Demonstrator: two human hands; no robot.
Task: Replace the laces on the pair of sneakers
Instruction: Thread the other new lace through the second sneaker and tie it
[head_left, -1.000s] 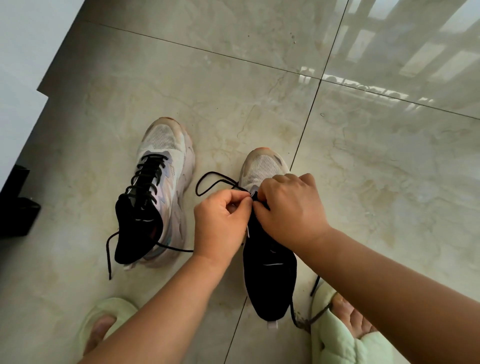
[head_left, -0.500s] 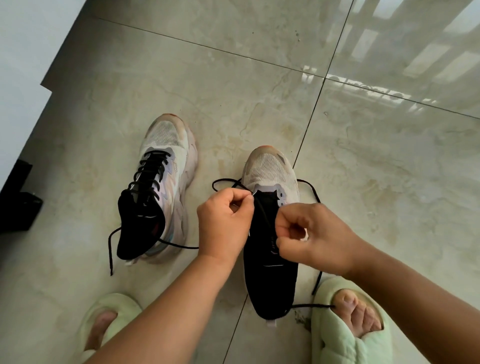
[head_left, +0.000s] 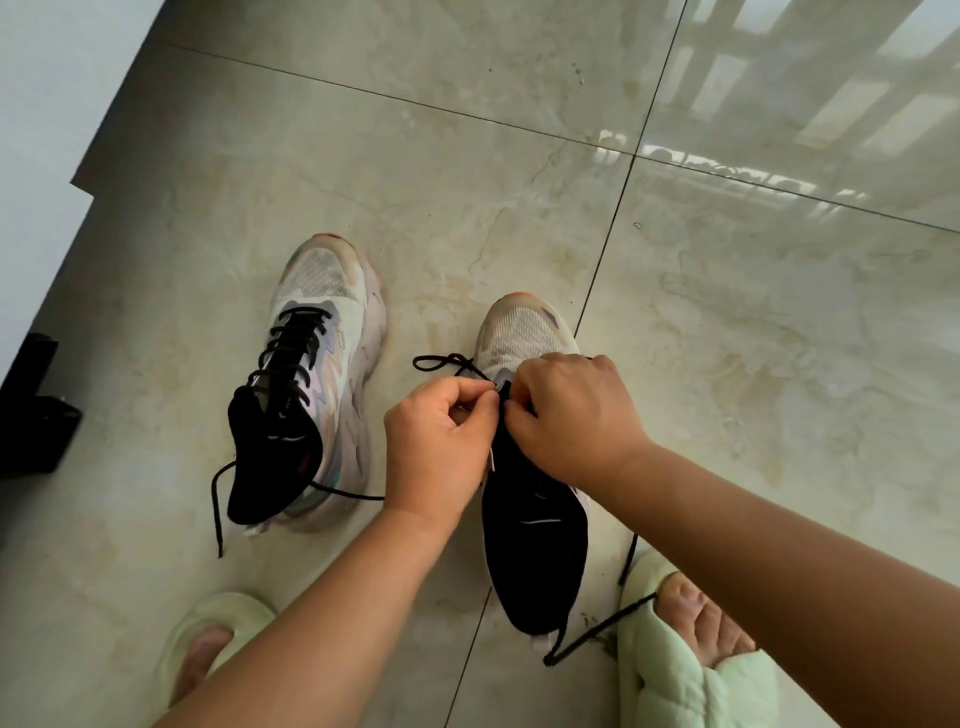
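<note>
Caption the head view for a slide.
Both hands, left hand and right hand, thread a black lace into the right sneaker; left sneaker already laced.

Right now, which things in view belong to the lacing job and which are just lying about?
Job:
- right sneaker, being laced
- its black lace, pinched by left hand and right hand
- left sneaker, already laced

Lying about:
- green slippers on the person's feet
- black object at the left edge

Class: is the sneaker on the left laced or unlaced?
Laced but untied: the left sneaker has black lace crisscrossed, ends trailing on the floor.
</note>
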